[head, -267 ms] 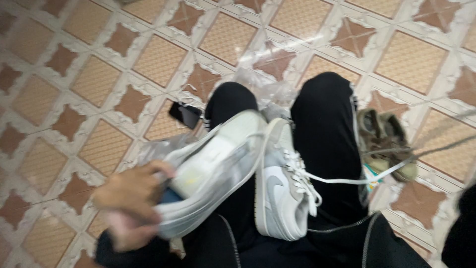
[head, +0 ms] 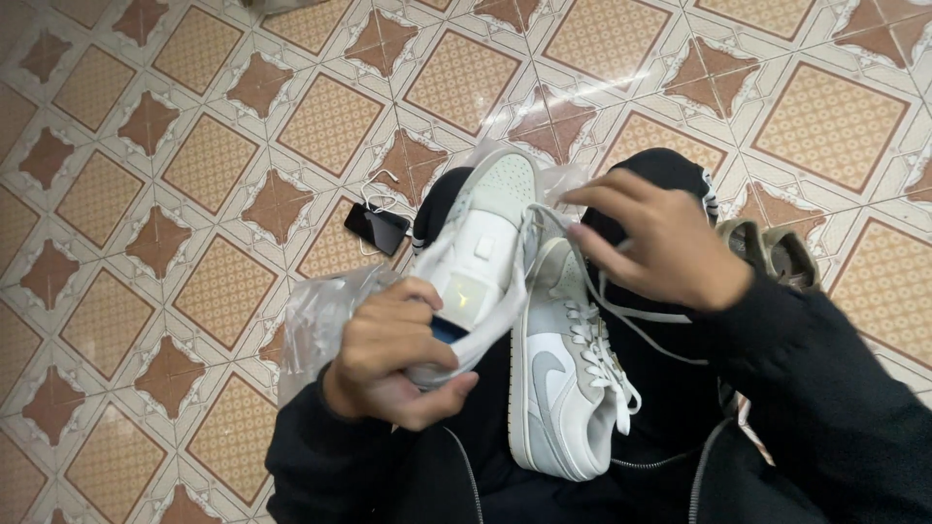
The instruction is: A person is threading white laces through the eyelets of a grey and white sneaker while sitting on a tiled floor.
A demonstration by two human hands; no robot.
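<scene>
My left hand (head: 393,351) grips the heel of a white sneaker (head: 481,247), which points away from me with its opening upward. My right hand (head: 649,243) hovers over the shoe's tongue area, its fingers pinching a white lace (head: 621,309). A second white and grey sneaker (head: 563,383) lies on its side across my lap, between my black-trousered knees. Crumpled clear plastic bags (head: 320,315) lie under and behind the held shoe.
A black phone (head: 375,227) with a white cable lies on the patterned tile floor (head: 194,175) by my left knee. An olive-brown pair of shoes (head: 777,254) sits on the floor beyond my right arm.
The held sneaker has been raised and turned toe-away. My right hand has come into view and taken the lace. My left hand has shifted up along the heel.
</scene>
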